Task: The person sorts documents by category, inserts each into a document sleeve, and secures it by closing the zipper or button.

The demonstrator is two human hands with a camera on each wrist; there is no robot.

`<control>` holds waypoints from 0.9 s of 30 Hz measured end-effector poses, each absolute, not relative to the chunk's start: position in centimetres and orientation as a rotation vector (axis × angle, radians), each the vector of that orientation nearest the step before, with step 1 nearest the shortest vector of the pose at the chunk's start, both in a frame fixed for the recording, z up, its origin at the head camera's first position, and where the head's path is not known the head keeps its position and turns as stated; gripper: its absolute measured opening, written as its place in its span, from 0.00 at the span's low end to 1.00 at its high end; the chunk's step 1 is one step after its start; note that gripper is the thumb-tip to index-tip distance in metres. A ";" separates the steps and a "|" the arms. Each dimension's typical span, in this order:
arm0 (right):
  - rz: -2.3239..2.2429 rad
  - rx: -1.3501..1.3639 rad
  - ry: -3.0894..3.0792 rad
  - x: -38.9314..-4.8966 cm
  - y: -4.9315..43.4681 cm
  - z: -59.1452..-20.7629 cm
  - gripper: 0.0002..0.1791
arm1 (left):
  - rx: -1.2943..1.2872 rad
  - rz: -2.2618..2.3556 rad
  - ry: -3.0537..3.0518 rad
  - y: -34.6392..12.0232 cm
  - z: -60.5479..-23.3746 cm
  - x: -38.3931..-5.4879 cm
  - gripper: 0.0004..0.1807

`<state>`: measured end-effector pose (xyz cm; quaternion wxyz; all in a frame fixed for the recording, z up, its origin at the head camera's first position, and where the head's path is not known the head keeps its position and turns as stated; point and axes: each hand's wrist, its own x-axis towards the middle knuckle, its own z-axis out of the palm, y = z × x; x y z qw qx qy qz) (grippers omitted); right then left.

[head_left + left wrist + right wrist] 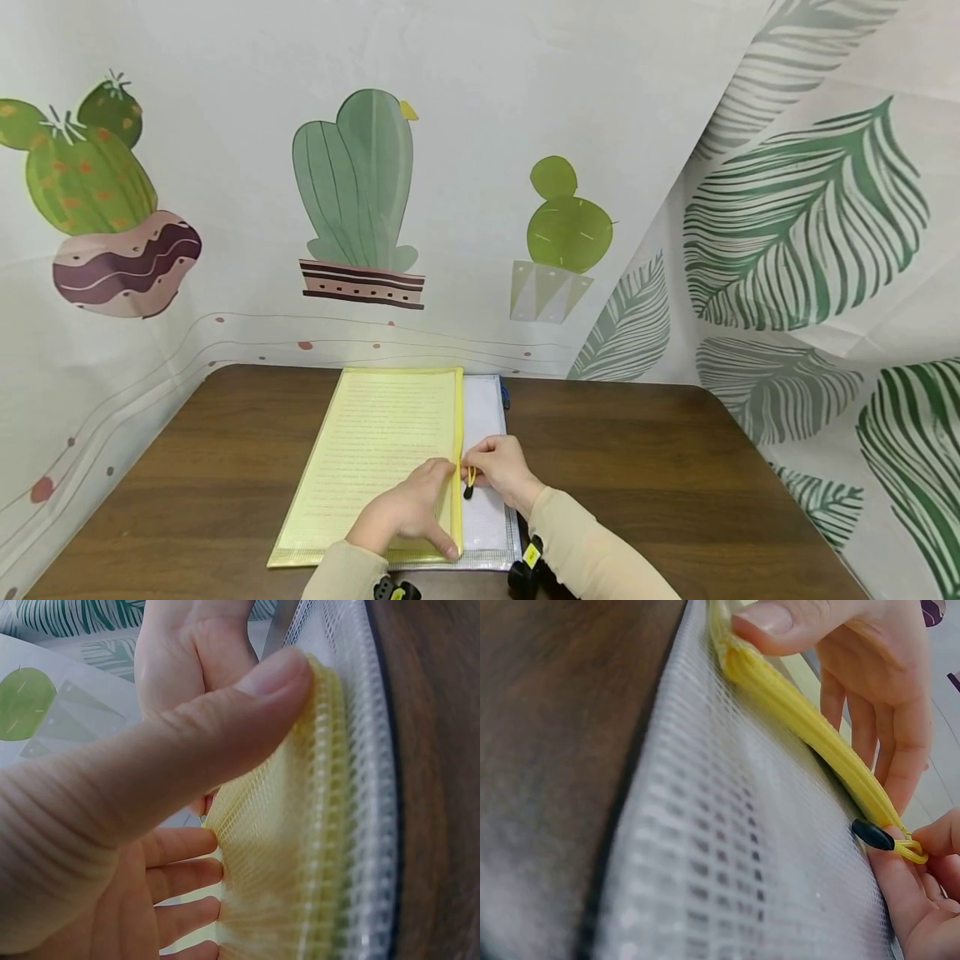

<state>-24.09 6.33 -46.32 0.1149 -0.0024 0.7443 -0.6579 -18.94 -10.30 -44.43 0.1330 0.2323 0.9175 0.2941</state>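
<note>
A yellow mesh zipper pouch (375, 433) with a lined sheet showing through lies on a white mesh pouch (482, 408) with a dark edge. My left hand (408, 508) rests on the yellow pouch with its fingers spread. Its thumb (262, 690) presses the near right corner, while the fingertips lie farther along the zipper side. At the yellow zipper (810, 724), my right hand (508, 468) pinches the zipper pull between thumb and finger. The pull's yellow cord (910, 851) ends in a black tip (873, 835) that hangs beside the fingers. The slider is hidden by the fingertips.
Both pouches lie on a dark brown wooden table (615, 458), reaching from its far edge to near the front. A small blue piece (506, 395) sticks out at the white pouch's far right corner. A cloth printed with cacti and leaves (465, 208) hangs behind.
</note>
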 end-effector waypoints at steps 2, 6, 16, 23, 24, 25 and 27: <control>-1.927 -0.007 2.187 -24.3 6.3 -46.6 0.08 | 0.668 0.850 2.662 -10.3 -44.5 -19.0 0.62; -1.945 -0.009 2.168 -24.6 6.3 -47.2 0.07 | 0.667 0.849 2.662 -10.3 -44.5 -18.9 0.62; -1.959 0.003 2.139 -25.1 6.5 -47.5 0.08 | 0.671 0.857 2.652 -10.3 -44.4 -18.8 0.62; -1.950 0.021 2.174 -25.7 6.3 -47.4 0.08 | 0.668 0.874 2.645 -10.4 -44.6 -19.0 0.62; -1.948 0.020 2.182 -25.7 6.3 -47.4 0.07 | 0.666 0.870 2.646 -10.4 -44.6 -19.0 0.62; -1.944 0.023 2.188 -25.8 6.2 -47.4 0.07 | 0.664 0.871 2.645 -10.4 -44.6 -19.0 0.61; -1.945 0.030 2.191 -25.9 6.2 -47.4 0.07 | 0.660 0.870 2.647 -10.4 -44.6 -19.0 0.61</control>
